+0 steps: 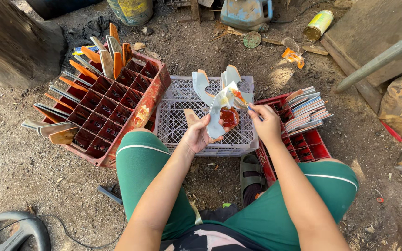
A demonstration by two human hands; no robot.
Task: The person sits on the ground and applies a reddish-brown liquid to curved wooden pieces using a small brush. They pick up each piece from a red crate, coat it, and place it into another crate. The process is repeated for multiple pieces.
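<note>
Red crates flank the white crate; open ground beyond.

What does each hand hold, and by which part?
Left hand grips the curved metal blade at its lower end. Right hand pinches a small brush by its handle.

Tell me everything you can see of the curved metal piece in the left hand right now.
The curved metal piece is a flat, pale grey blade-like cutout, seemingly sheet metal, with an orange-painted patch near its upper end. The left hand grips its lower part and holds it roughly upright above the white plastic crate. The right hand holds a small brush with its tip on the painted patch. Similar grey pieces stand right behind it.
</note>
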